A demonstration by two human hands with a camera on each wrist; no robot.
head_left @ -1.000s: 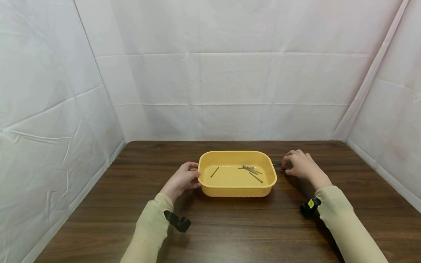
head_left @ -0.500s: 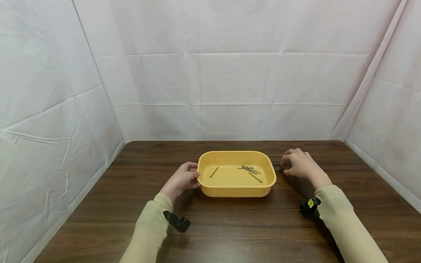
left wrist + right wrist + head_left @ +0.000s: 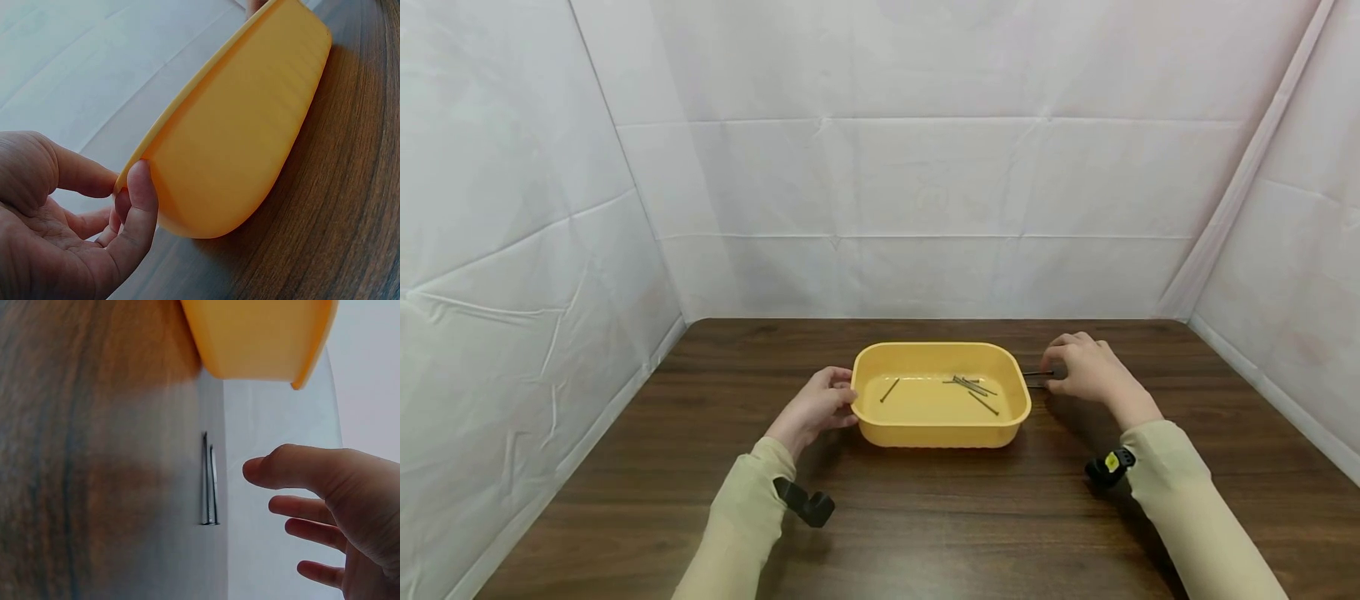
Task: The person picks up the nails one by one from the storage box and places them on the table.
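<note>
A smooth, rounded yellow plastic tray (image 3: 940, 429) sits mid-table on the dark wood-grain table (image 3: 925, 517). Inside it lie several thin metal nails (image 3: 973, 388), one apart on the left. The left hand (image 3: 816, 408) pinches the tray's left rim between thumb and fingers. Just beyond the tray's right end, two more nails (image 3: 209, 481) lie side by side on the table, parallel and touching. The right hand (image 3: 1086, 371) hovers beside them, fingers loosely spread and grasping nothing. Creased white sheeting (image 3: 925, 183) walls in the table on three sides.
</note>
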